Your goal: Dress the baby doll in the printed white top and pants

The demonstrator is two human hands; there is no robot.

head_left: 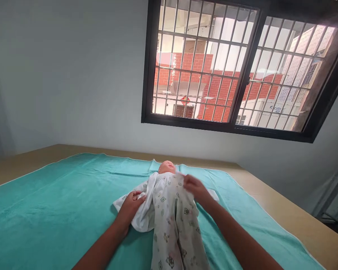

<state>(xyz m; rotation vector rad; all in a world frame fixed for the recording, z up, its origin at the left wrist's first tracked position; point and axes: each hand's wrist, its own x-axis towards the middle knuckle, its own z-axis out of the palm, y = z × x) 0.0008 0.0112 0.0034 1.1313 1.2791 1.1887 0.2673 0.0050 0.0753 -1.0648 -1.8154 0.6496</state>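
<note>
A baby doll lies on its back on a teal blanket, head toward the wall. It wears white printed clothes with small animal figures. My left hand rests on the white cloth at the doll's left side, fingers curled on the fabric. My right hand pinches the printed garment near the doll's chest and shoulder. The doll's arms and hands are hidden under the cloth.
The blanket covers a wide tan surface that reaches the grey wall. A barred window with a black frame is above, with red brick buildings outside. A dark metal frame stands at the far right.
</note>
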